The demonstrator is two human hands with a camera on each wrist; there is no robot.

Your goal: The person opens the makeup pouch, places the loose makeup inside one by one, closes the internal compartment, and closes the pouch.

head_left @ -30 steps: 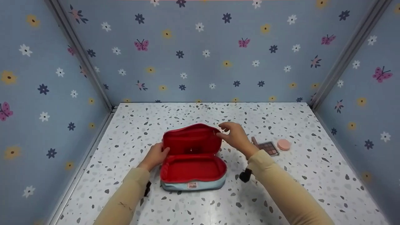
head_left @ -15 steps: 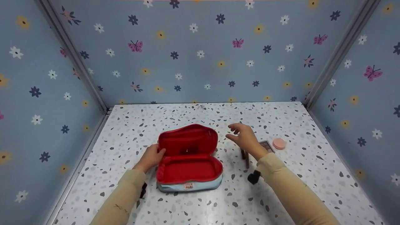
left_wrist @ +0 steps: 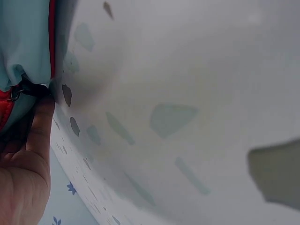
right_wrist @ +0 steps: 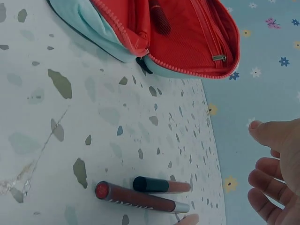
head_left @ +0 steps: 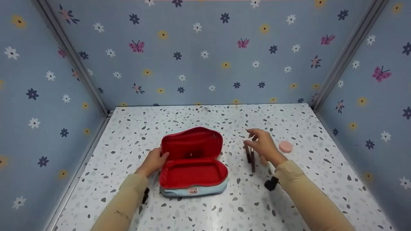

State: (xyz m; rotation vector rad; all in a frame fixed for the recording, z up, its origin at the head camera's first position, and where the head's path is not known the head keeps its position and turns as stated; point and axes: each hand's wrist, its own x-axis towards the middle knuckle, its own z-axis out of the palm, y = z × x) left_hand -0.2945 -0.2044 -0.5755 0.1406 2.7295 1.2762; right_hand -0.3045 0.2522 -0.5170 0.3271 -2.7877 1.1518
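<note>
A light blue zip makeup bag with a red lining stands unzipped, its lid raised. My left hand grips the lid's left edge, thumb on the inside and fingers behind. In the left wrist view the fingers reach behind the bag's blue side. My right hand hovers right of the bag, fingers loosely bent with nothing between them. Below it lie two slim lip gloss tubes: a dark-capped tube and a brownish-red tube. A beige tip shows beside them.
A round pink compact lies on the speckled table, right of my right hand. A dark item sits inside the bag near the fold. A flowered wall stands behind the table.
My right hand has moved from the lid's right edge rightward, over the tubes. It and the forearm now cover the eyeshadow palette. The left hand keeps its grip on the lid.
</note>
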